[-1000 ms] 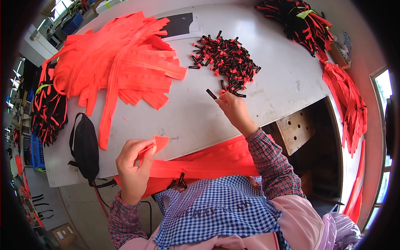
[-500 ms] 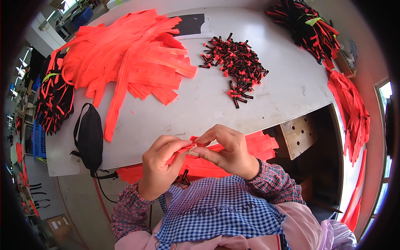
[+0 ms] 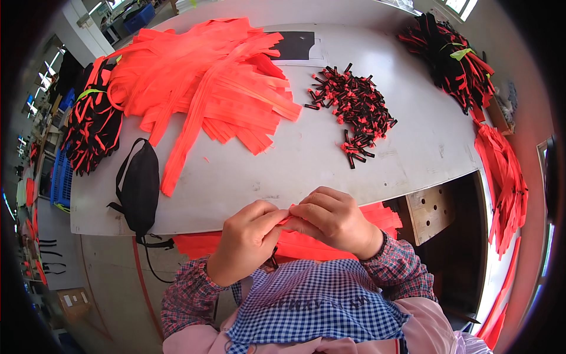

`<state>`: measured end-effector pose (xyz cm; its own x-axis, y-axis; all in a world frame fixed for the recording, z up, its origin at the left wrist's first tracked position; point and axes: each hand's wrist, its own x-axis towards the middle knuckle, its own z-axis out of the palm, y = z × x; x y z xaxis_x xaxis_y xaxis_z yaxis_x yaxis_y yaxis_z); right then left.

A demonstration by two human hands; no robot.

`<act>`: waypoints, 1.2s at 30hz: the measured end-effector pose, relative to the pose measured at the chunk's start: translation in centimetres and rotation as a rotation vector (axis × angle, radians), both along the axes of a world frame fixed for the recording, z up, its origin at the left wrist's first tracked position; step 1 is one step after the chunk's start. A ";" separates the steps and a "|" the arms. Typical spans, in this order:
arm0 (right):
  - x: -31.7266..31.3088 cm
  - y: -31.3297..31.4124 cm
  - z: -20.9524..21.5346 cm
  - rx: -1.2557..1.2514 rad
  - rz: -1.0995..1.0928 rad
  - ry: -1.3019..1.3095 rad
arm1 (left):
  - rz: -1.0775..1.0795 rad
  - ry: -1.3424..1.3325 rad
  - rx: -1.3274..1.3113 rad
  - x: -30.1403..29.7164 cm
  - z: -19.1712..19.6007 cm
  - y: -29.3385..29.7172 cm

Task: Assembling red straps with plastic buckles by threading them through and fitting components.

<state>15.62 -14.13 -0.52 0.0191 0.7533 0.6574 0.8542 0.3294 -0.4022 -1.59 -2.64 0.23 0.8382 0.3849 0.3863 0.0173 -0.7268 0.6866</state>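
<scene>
My left hand [image 3: 249,241] and my right hand [image 3: 337,222] meet just off the table's front edge, fingertips pinched together. Between them is the end of a coral-red zipper tape [image 3: 288,220], mostly covered by the fingers. Across my lap, beneath both hands, lie more coral-red zipper tapes [image 3: 315,246]. A small black piece [image 3: 272,259] shows beside my left wrist, too small to make out. Beyond the hands, a heap of small black-and-red zipper pulls [image 3: 359,106] rests on the table.
A large pile of coral-red zipper tapes [image 3: 194,88] covers the white table [image 3: 330,171] at the left. Near it lies a black pouch [image 3: 140,189] with straps. Black-and-red bundles [image 3: 94,121] hang at the left edge; another bundle [image 3: 445,62] sits far right. An opening with a perforated wooden board [image 3: 432,213] is right.
The view has shifted, so the table's things appear further right and mostly lower. My fingers have drawn closer together over the tape end, hiding more of it.
</scene>
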 end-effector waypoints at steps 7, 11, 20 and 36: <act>-0.1 -0.5 0.1 -0.240 0.002 0.373 | -0.018 -0.058 -0.317 -0.1 -0.6 0.9; -0.5 -0.5 -1.7 -0.406 0.079 1.122 | -0.005 -0.048 -0.598 -0.4 -0.5 1.4; -0.8 0.4 -5.2 -0.269 0.364 1.377 | -0.038 -0.216 -1.213 0.3 -0.6 1.3; -1.3 0.9 -4.8 -0.356 0.572 1.732 | -0.214 -0.105 -1.319 0.2 -0.6 1.5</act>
<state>14.33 -13.26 -5.29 0.1382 0.9903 0.0137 -0.7038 0.1079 -0.7021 -1.43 -1.19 -0.33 0.9180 0.3829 -0.1035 -0.1084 0.4932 0.8631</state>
